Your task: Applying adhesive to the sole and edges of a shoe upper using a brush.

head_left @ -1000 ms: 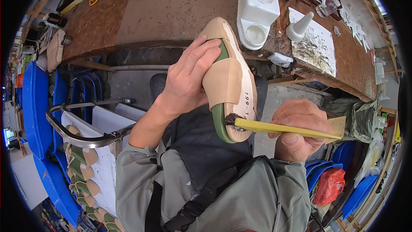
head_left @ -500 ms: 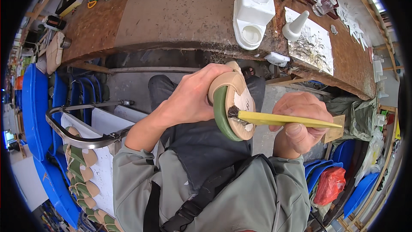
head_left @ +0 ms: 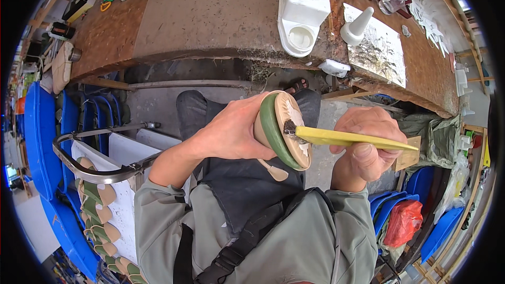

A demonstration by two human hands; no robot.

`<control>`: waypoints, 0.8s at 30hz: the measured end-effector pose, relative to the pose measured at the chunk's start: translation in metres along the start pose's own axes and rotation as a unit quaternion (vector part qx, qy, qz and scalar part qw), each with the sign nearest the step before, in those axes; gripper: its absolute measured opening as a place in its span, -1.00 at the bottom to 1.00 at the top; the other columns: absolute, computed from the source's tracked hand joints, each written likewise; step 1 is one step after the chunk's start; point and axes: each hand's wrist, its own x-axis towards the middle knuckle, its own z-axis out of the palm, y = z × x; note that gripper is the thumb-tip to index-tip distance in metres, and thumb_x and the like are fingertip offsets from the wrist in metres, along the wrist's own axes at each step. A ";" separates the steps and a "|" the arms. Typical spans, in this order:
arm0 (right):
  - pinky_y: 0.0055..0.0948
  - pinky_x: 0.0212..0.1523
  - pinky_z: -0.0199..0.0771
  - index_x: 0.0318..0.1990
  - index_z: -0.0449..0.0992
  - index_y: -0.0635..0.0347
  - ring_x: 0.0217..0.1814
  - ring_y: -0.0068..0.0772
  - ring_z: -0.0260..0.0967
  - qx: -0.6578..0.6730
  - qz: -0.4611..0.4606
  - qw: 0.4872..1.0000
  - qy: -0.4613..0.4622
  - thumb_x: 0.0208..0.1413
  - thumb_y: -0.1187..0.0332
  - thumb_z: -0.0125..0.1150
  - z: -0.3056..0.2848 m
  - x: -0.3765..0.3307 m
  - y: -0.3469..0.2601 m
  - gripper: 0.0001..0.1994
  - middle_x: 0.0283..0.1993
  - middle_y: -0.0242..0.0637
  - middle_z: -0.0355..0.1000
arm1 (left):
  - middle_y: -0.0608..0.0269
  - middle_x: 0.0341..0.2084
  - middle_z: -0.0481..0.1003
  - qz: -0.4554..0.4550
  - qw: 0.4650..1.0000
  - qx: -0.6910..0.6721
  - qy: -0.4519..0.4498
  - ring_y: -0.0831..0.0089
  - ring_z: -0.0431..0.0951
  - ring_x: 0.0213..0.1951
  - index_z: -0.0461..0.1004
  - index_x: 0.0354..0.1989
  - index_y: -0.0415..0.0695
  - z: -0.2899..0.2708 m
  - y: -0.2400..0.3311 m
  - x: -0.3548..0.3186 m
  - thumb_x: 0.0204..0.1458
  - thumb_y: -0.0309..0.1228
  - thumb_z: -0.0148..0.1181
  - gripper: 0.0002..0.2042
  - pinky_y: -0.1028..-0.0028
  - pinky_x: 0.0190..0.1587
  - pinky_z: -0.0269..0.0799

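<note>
- A rack [head_left: 113,208] at the person's left holds rows of green and tan soles.
- The left hand [head_left: 231,134] has its grip wrapped around a shoe form with a green-edged tan sole [head_left: 284,129], held up over the lap, sole face turned right.
- A yellow-handled brush [head_left: 347,138] touches the sole with its dark tip, perhaps spreading glue.
- The right hand [head_left: 365,150] pinches the brush handle, fingers curled tight.
- Beyond, the brown worktop [head_left: 210,16] carries a white container [head_left: 302,13].

A yellow-handled brush [head_left: 347,138] is showing dark bristles. The shoe sole [head_left: 286,129] is showing a green rim around beige.
</note>
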 end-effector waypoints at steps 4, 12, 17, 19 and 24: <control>-0.45 -0.56 0.42 -0.42 0.54 0.43 -0.59 -0.30 0.42 0.002 0.001 1.000 0.006 -0.15 0.44 0.34 -0.003 -0.001 0.001 -0.81 -0.56 -0.14 0.44 | 0.10 -0.12 0.47 -0.013 0.999 -0.026 -0.028 0.21 0.50 -0.08 0.20 0.17 -0.17 0.002 0.001 0.003 -0.40 -0.34 0.41 -0.19 0.34 -0.01 0.38; -0.44 -0.58 0.41 -0.43 0.54 0.42 -0.61 -0.32 0.41 0.014 -0.003 1.000 0.021 -0.14 0.40 0.34 -0.007 -0.004 0.004 -0.79 -0.56 -0.13 0.45 | 0.15 -0.19 0.49 -0.021 0.988 -0.131 -0.080 0.39 0.51 -0.15 0.34 -0.04 -0.23 0.004 -0.002 0.005 -0.40 -0.38 0.42 -0.37 0.41 -0.04 0.39; -0.45 -0.59 0.41 -0.43 0.54 0.41 -0.62 -0.33 0.41 0.005 -0.021 0.999 0.028 -0.14 0.39 0.35 -0.011 -0.006 0.008 -0.78 -0.57 -0.14 0.44 | 0.19 -0.19 0.50 -0.073 0.971 -0.200 -0.111 0.45 0.49 -0.14 0.34 -0.03 -0.23 0.004 -0.001 0.006 -0.39 -0.43 0.44 -0.37 0.42 -0.03 0.39; -0.45 -0.59 0.40 -0.43 0.54 0.41 -0.63 -0.33 0.41 0.002 -0.020 0.999 0.031 -0.14 0.38 0.35 -0.012 -0.008 0.008 -0.78 -0.57 -0.14 0.45 | 0.19 -0.19 0.50 -0.073 0.967 -0.210 -0.121 0.45 0.49 -0.14 0.34 -0.03 -0.23 0.006 -0.004 0.007 -0.38 -0.43 0.45 -0.38 0.41 -0.02 0.39; -0.46 -0.60 0.40 -0.42 0.53 0.41 -0.64 -0.34 0.40 0.001 -0.024 0.999 0.030 -0.14 0.39 0.35 -0.016 -0.010 0.010 -0.78 -0.57 -0.14 0.44 | 0.23 -0.14 0.48 -0.065 0.959 -0.236 -0.145 0.49 0.46 -0.09 0.30 0.02 -0.22 0.007 -0.002 0.009 -0.34 -0.44 0.46 -0.35 0.42 0.03 0.36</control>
